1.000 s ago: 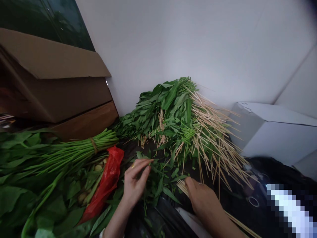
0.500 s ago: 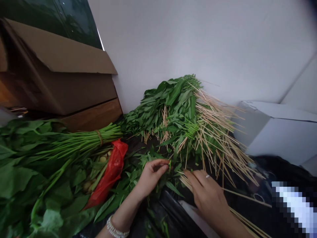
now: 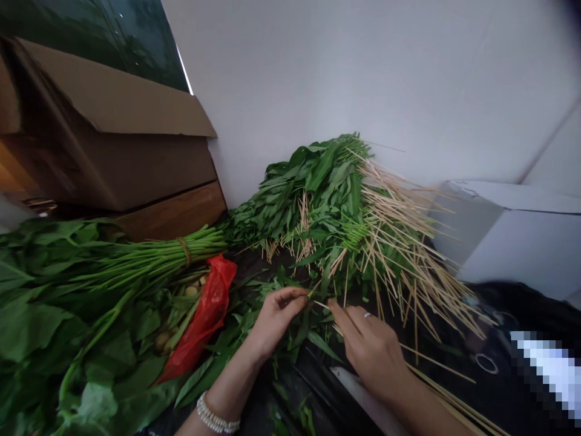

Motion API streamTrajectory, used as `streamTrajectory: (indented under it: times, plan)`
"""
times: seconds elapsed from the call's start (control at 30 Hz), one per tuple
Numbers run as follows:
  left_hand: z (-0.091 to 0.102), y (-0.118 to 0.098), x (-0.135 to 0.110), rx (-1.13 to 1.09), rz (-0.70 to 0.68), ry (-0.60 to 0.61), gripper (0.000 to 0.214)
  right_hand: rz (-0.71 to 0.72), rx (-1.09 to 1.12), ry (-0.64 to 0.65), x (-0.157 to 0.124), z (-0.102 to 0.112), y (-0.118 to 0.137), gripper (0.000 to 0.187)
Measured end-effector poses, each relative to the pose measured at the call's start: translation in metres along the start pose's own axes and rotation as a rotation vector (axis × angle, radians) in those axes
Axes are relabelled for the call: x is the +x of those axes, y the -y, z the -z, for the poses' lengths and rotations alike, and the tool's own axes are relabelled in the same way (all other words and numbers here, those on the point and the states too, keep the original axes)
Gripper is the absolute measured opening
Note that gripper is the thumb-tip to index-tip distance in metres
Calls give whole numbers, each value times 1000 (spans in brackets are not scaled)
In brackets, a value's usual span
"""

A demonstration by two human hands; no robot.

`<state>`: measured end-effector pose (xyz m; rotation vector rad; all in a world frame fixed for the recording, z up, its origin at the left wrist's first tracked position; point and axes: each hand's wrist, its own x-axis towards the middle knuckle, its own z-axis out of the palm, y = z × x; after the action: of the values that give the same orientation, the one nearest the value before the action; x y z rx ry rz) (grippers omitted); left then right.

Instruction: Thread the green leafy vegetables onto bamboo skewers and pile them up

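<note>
In the head view, my left hand [image 3: 275,320] is closed in a pinch on a short green stem [image 3: 311,293]. My right hand [image 3: 368,345] grips a thin bamboo skewer [image 3: 321,304], its pointed end toward the pinched stem and close to it. Whether the tip touches the stem I cannot tell. Loose long-leaved greens [image 3: 240,330] lie under and beside my left hand. More bamboo skewers [image 3: 458,396] lie beneath my right forearm. Ahead of both hands rises a pile of leafy greens [image 3: 313,172] with many skewers [image 3: 403,224] sticking out to the right.
On the left lies a tied bundle of broad-leaved greens [image 3: 158,251] beside a red plastic bag [image 3: 211,315]. Behind them stands an open cardboard box [image 3: 149,166]. A white box [image 3: 512,242] is at the right, against the pale wall [image 3: 363,72]. Black plastic sheeting [image 3: 318,381] covers the surface.
My right hand has moved left toward my left hand, bringing the skewer's tip close to the pinched stem. My left hand has hardly shifted.
</note>
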<state>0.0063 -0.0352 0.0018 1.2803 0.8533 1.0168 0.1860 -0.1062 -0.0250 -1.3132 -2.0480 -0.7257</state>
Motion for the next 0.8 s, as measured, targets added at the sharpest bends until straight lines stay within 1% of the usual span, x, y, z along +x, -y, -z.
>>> streamTrajectory:
  times: [0.1, 0.23, 0.43, 0.63, 0.8]
  plan:
    - [0, 2, 1, 0, -11, 33, 26, -28, -1, 13, -5, 1, -1, 39]
    - [0, 4, 2, 16, -26, 61, 27, -36, -4, 24, -5, 4, 2, 38]
    - [0, 6, 1, 22, -11, 43, 31, -49, 22, 36, -6, 5, 6, 35]
    - [-1, 4, 0, 23, -35, 69, 25, -82, 37, 44, -6, 5, 6, 37]
    - [-1, 3, 0, 40, -38, 67, 27, -89, 25, 58, -6, 6, 6, 38]
